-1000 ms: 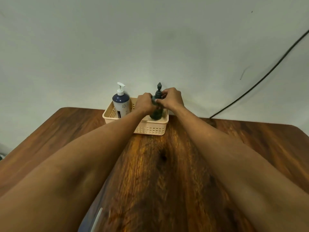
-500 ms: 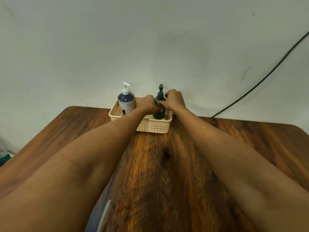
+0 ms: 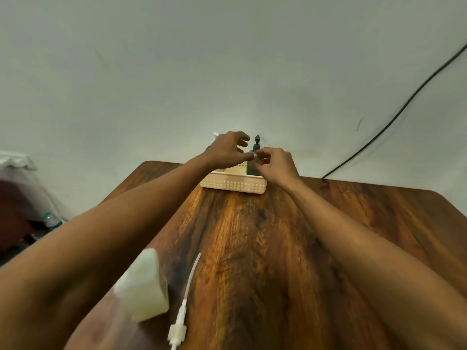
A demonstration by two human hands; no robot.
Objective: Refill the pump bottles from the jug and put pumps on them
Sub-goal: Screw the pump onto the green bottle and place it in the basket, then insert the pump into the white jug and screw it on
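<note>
Left hand (image 3: 227, 150) off the green bottle (image 3: 254, 162) now, fingers loose | right hand (image 3: 276, 164) curled against it, grip unclear | bottle stays in basket (image 3: 233, 185)

**Setting:** a room in a home, most likely a bedroom or spare room, though which one cannot be told.

**Evidence:**
- 1 wooden table (image 3: 278, 248) with dark grain, standing at a bare pale wall (image 3: 177, 72).
- 1 black cable (image 3: 394, 120) running loose across that wall.
- 1 cream plastic basket (image 3: 232, 184) holding a dark green pump bottle (image 3: 255, 157) of toiletry type.
- 1 clear water bottle (image 3: 51, 221) on the floor at left.
- White fabric (image 3: 15, 160) heaped above dark red furniture (image 3: 10, 210) at the left edge.
</note>
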